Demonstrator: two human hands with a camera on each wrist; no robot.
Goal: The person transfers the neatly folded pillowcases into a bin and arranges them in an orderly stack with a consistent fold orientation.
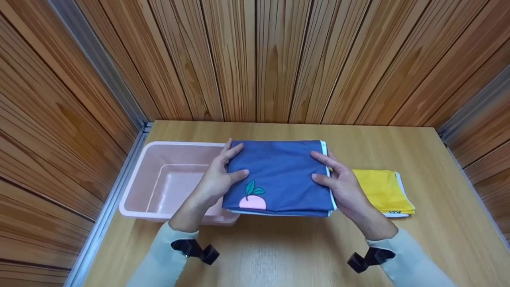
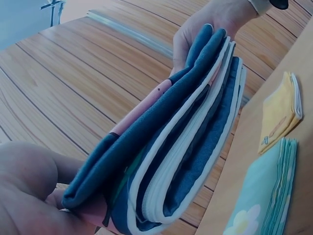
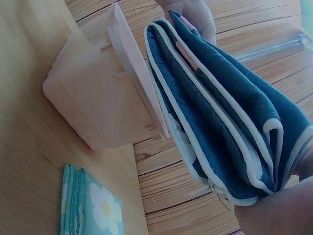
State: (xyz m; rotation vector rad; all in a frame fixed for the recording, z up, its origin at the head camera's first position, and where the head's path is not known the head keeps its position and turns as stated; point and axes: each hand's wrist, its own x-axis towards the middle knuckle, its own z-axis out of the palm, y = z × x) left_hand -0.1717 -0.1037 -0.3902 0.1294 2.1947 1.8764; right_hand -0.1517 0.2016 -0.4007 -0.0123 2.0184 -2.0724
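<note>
A thick, folded blue cloth (image 1: pixel 283 175) with white edging and a pink fruit with green leaves is held up flat between both hands. My left hand (image 1: pixel 217 177) grips its left side, thumb on top; my right hand (image 1: pixel 346 187) grips the right side the same way. Several folded layers show along its edge in both wrist views. Its left part overlaps the right end of a pink plastic bin (image 1: pixel 137 179) in the head view. In the right wrist view the cloth is raised off the table, near the bin's rim (image 3: pixel 129 63).
A folded yellow cloth (image 1: pixel 378 187) lies on the wooden table (image 1: pixel 279 255) at the right. A folded mint-green cloth (image 2: pixel 252 188) with a white flower also lies there, hidden from the head view. Wood-plank walls (image 1: pixel 239 59) enclose the back and sides.
</note>
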